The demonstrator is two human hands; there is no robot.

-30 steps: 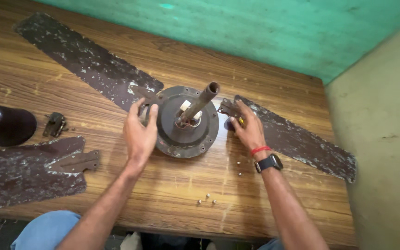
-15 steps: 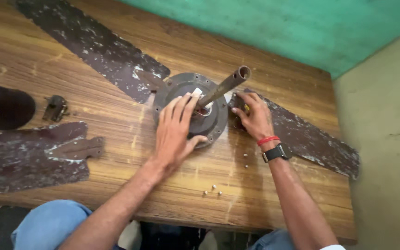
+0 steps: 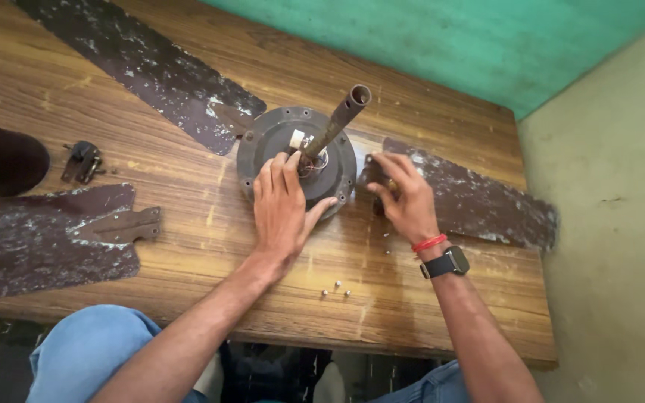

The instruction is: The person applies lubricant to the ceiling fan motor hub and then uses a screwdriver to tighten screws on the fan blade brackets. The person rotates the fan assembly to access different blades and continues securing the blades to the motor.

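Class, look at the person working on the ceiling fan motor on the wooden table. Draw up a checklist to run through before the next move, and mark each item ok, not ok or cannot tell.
1. Left hand steadies the motor, palm flat on its housing: ok.
2. Right hand is at the root of the right blade, beside the motor: ok.
3. Whether the right hand holds a screw or tool: cannot tell, fingers hide it.
4. Loose screws lie together on the table, short of the edge: ok.
5. Rod sticks up tilted from the motor, free of both hands: ok.
6. Detached blade lies well left of the work: ok.
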